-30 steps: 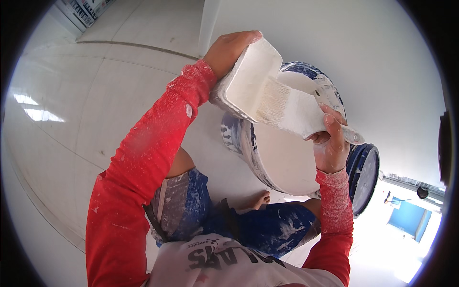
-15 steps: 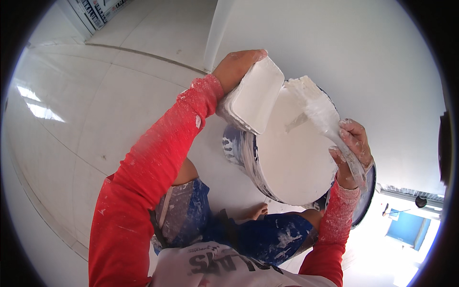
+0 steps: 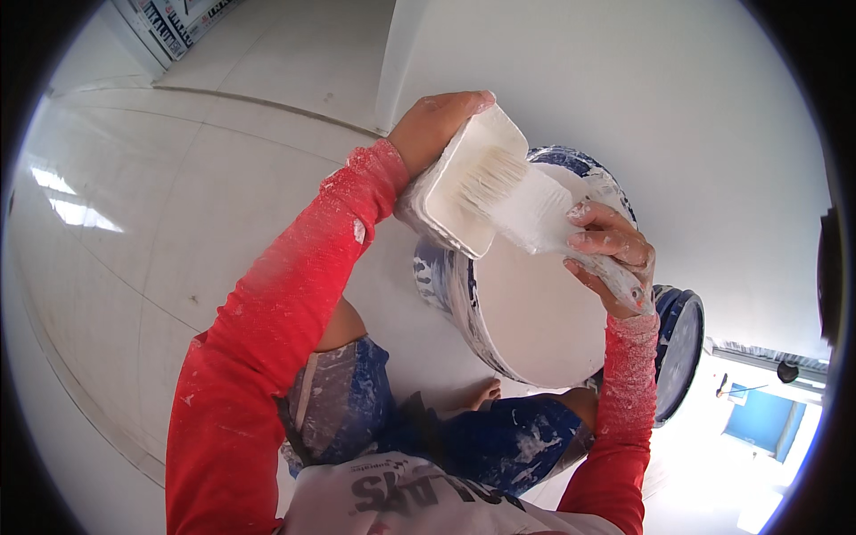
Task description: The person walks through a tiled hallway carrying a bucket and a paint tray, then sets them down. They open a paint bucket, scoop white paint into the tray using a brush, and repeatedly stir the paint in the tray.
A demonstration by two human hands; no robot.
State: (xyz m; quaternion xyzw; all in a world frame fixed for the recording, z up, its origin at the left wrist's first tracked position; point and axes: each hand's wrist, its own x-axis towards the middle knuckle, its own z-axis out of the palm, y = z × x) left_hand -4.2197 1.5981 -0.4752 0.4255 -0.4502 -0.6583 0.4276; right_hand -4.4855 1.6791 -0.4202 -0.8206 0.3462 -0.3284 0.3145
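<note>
My left hand (image 3: 439, 130) is closed on the far edge of a small white rectangular tub (image 3: 426, 212), tilted above the left rim of a large bucket. My right hand (image 3: 617, 248) grips the handle of a wide paintbrush (image 3: 533, 212) caked in white. Its bristles reach into the mouth of the tub; I cannot tell how firmly they touch the inside. Beneath both hands, the blue, paint-smeared bucket (image 3: 452, 290) holds smooth white paint (image 3: 546, 316) close to its rim. White splashes cover my hands and red sleeves.
Right behind the bucket rises a white wall (image 3: 678, 116). A dark blue round container (image 3: 682, 352) stands beside my right forearm. Pale floor tiles (image 3: 178, 223) stretch to the left, and my bent knees flank the near side of the bucket.
The brush has swung left from the far right rim of the bucket, and its bristles are now at the tub. My right hand moved left with it; the tub has barely shifted.
</note>
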